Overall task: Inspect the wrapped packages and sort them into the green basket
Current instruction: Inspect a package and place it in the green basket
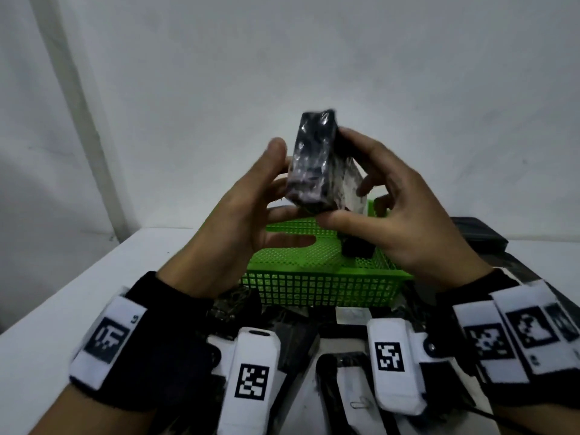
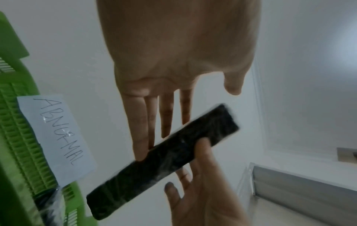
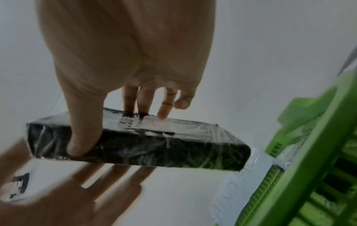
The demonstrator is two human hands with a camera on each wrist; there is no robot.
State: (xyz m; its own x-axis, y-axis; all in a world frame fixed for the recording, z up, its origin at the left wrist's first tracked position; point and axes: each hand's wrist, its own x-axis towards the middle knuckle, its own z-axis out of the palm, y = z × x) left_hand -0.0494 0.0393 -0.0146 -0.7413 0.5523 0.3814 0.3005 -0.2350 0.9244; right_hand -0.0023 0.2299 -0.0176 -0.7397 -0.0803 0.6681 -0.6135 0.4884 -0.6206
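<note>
Black wrapped package (image 1: pixel 314 164) lifted above the green basket (image 1: pixel 323 290) for checking: right hand (image 1: pixel 405 215) pinches it, left hand (image 1: pixel 238 221) seemingly flat-fingered alongside.

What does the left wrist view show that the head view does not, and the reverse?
Only the left wrist view shows the white paper label on the green plastic mesh basket, handwritten ABNORMAL. Only the head view shows another dark package lying inside the basket, more wrapped packages in front of it, and the black wristbands with white markers. Both show the black film-wrapped rectangular package held up between the left hand and the right hand.
</note>
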